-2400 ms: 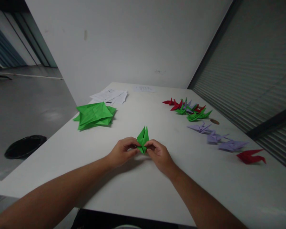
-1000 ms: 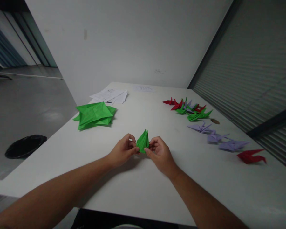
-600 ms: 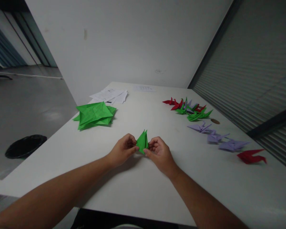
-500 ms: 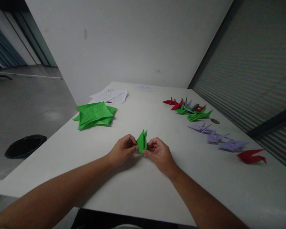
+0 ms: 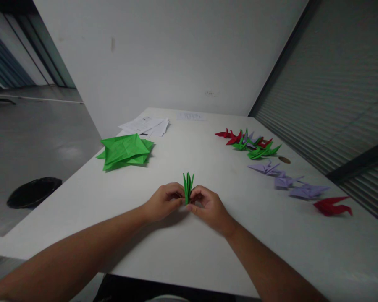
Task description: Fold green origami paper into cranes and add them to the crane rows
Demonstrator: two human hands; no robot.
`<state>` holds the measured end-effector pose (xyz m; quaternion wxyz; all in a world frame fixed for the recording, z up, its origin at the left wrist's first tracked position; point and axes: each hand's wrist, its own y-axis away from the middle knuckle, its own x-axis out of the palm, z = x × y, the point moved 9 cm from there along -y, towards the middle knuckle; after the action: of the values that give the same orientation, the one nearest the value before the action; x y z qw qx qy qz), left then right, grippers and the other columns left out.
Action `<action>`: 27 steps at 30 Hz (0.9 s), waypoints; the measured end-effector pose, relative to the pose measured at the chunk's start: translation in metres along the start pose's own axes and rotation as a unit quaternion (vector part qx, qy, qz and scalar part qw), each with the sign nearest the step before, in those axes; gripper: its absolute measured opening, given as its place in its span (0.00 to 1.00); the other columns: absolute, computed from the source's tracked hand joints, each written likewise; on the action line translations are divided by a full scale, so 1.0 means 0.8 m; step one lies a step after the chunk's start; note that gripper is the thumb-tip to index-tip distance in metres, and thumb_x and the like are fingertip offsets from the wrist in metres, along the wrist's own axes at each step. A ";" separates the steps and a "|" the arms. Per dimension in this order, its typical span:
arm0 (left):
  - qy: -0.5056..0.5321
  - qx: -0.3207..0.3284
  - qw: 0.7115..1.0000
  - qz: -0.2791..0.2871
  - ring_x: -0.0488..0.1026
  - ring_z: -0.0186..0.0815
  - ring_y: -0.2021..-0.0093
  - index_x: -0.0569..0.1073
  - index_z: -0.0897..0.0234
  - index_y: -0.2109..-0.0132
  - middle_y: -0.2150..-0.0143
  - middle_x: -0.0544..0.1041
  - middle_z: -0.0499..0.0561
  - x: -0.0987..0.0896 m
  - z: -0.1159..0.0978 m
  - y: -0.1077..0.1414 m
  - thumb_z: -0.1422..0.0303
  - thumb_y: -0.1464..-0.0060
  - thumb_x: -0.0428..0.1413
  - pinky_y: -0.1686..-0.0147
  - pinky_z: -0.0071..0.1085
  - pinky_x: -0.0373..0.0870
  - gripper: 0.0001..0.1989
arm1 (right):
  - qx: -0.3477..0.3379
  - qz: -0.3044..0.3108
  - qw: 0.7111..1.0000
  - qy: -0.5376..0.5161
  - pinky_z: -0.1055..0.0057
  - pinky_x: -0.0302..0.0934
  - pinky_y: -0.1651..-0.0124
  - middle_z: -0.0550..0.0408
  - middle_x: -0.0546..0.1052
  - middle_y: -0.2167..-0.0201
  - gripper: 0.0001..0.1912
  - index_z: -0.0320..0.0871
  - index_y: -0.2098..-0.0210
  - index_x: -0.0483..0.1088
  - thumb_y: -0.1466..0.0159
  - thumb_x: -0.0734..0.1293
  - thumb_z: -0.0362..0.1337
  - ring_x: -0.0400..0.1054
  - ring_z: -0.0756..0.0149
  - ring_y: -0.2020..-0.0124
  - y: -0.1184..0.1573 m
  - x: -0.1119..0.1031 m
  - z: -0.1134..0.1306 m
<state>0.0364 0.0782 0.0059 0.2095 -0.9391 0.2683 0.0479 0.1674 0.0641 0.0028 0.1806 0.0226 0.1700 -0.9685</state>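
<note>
Green folded paper (image 5: 188,187) stands upright near the middle of the table (image 5: 182,251), its narrow layers fanning into thin points at the top. The person's left hand (image 5: 166,202) pinches it from the left between thumb and curled fingers; the right hand (image 5: 209,209) pinches its lower right side the same way, so both hands are nearly closed on this one piece. Further out to the left lies an uneven stack of green paper (image 5: 124,152), and just behind it are loose white printed sheets (image 5: 143,126). Along the right side, three purple paper cranes (image 5: 308,192) form a line that ends nearest the person with a red paper crane (image 5: 331,206). Farther back sits a cluster of red, green and purple cranes (image 5: 260,152). Beyond the table's left edge is a black-lined bin (image 5: 34,193); a white wall (image 5: 176,54) rises behind, and blinds (image 5: 330,84) cover the right.
</note>
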 end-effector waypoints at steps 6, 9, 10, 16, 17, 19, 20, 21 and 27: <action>0.061 0.005 0.998 0.023 0.75 0.40 0.55 0.79 0.66 0.58 0.58 0.77 0.56 0.007 -0.010 0.000 0.63 0.39 0.62 0.52 0.39 0.71 0.10 | 0.004 0.004 1.000 0.006 0.67 0.64 0.60 0.58 0.72 0.68 0.13 0.45 0.66 0.69 0.39 0.76 0.41 0.67 0.65 0.65 0.001 0.001 0.002; 0.118 -0.027 0.992 0.014 0.76 0.39 0.56 0.78 0.65 0.60 0.57 0.77 0.55 0.010 -0.001 0.000 0.63 0.43 0.66 0.52 0.39 0.72 0.10 | 0.012 0.006 1.000 0.008 0.66 0.64 0.58 0.57 0.72 0.67 0.13 0.45 0.66 0.69 0.38 0.76 0.42 0.68 0.64 0.64 0.000 0.003 0.002; 0.130 -0.036 0.991 0.012 0.76 0.39 0.56 0.78 0.66 0.60 0.58 0.77 0.55 0.011 0.002 0.000 0.63 0.44 0.67 0.53 0.39 0.73 0.11 | 0.013 0.007 1.000 0.011 0.66 0.65 0.58 0.57 0.72 0.67 0.13 0.46 0.66 0.69 0.38 0.76 0.43 0.68 0.64 0.64 0.000 0.003 0.002; 0.110 -0.059 0.992 0.004 0.75 0.37 0.60 0.77 0.67 0.62 0.62 0.77 0.53 0.009 0.008 0.001 0.62 0.43 0.66 0.56 0.35 0.71 0.12 | 0.009 0.023 1.000 0.015 0.64 0.66 0.54 0.55 0.74 0.65 0.13 0.46 0.66 0.69 0.37 0.75 0.44 0.69 0.62 0.61 0.001 0.005 0.003; 0.101 -0.056 0.993 0.003 0.75 0.37 0.60 0.77 0.67 0.62 0.62 0.77 0.53 0.009 0.007 0.001 0.62 0.42 0.66 0.56 0.35 0.71 0.12 | 0.008 0.024 1.000 0.012 0.64 0.66 0.54 0.56 0.73 0.65 0.12 0.46 0.66 0.69 0.37 0.75 0.44 0.69 0.62 0.61 0.001 0.005 0.004; 0.093 -0.051 0.994 0.004 0.75 0.37 0.59 0.77 0.67 0.62 0.61 0.77 0.54 0.008 0.006 0.002 0.61 0.43 0.66 0.56 0.36 0.71 0.12 | 0.008 0.024 1.000 0.006 0.64 0.65 0.54 0.56 0.73 0.66 0.12 0.46 0.66 0.69 0.37 0.74 0.43 0.69 0.62 0.61 0.001 0.006 0.004; 0.094 -0.053 0.994 0.005 0.75 0.38 0.59 0.77 0.67 0.62 0.61 0.77 0.54 0.008 0.006 0.002 0.61 0.44 0.67 0.55 0.36 0.71 0.13 | 0.010 0.023 1.000 0.003 0.64 0.65 0.54 0.56 0.73 0.66 0.12 0.46 0.66 0.69 0.37 0.75 0.42 0.69 0.62 0.61 0.001 0.007 0.003; 0.097 -0.057 0.994 0.004 0.75 0.38 0.59 0.77 0.67 0.62 0.61 0.77 0.54 0.009 0.007 0.002 0.61 0.45 0.68 0.54 0.36 0.72 0.13 | 0.011 0.023 1.000 0.001 0.65 0.65 0.55 0.56 0.73 0.66 0.12 0.46 0.66 0.69 0.37 0.75 0.42 0.69 0.62 0.61 0.001 0.007 0.003; 0.068 -0.057 0.996 -0.005 0.75 0.38 0.59 0.77 0.67 0.61 0.62 0.77 0.54 0.005 0.009 0.003 0.60 0.43 0.65 0.56 0.36 0.71 0.13 | 0.003 0.021 1.000 0.014 0.65 0.65 0.56 0.56 0.72 0.66 0.10 0.46 0.65 0.68 0.36 0.73 0.40 0.68 0.63 0.62 0.002 0.008 0.003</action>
<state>0.0391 0.0776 -0.0026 0.1371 -0.9518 0.2744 -0.0014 0.1624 0.0598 0.0039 0.1987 0.0400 0.1690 -0.9645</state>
